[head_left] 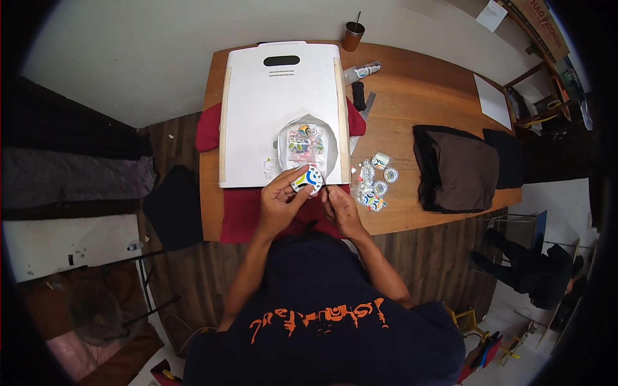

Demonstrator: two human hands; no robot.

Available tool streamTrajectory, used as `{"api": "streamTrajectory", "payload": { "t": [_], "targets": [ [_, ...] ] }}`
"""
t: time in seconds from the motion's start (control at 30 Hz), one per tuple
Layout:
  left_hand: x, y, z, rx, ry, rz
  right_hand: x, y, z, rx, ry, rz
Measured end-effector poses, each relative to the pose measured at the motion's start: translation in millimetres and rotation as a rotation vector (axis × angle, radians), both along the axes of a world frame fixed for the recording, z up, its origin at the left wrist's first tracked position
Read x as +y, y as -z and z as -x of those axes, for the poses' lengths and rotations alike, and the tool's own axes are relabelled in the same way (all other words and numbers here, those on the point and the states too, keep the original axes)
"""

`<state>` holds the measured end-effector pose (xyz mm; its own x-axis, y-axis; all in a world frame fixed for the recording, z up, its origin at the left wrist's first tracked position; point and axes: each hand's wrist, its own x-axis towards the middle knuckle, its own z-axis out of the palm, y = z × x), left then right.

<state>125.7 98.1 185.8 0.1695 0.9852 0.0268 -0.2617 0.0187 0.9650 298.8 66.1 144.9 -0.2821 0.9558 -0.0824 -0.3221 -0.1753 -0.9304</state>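
My left hand point(280, 204) pinches a small white printed piece point(308, 181) with blue, yellow-green and black marks, perhaps a sticker or a transfer print. Close beside it, my right hand point(342, 210) is closed around a thin dark tool point(324, 187), its tip at the printed piece's right edge; its kind is too small to tell. Just beyond both hands lies a round whitish ring-like container point(333, 149). Colourful printed pieces point(302, 143) lie inside it. Under these is a large white board point(251, 116) with a dark handle slot at its far end.
Red cloth point(241, 215) sticks out from under the board on the wooden table point(412, 83). To the right are several clear rolls and printed scraps point(370, 186), a metal ruler point(368, 105), a black object point(358, 94), a brown cup point(353, 36) and folded dark clothes point(460, 168).
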Motion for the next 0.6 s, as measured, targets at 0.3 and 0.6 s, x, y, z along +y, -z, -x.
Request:
{"api": "streamTrajectory", "payload": {
  "t": [0.3, 0.6],
  "targets": [
    [-0.1, 1.7, 0.5, 0.000, 0.013, 0.022, -0.2, -0.1, -1.0, 0.013, -0.012, 0.008],
    [0.1, 1.1, 1.2, -0.003, 0.038, 0.005, 0.4, 0.7, -2.4, 0.003, -0.020, -0.002]
  ]
}}
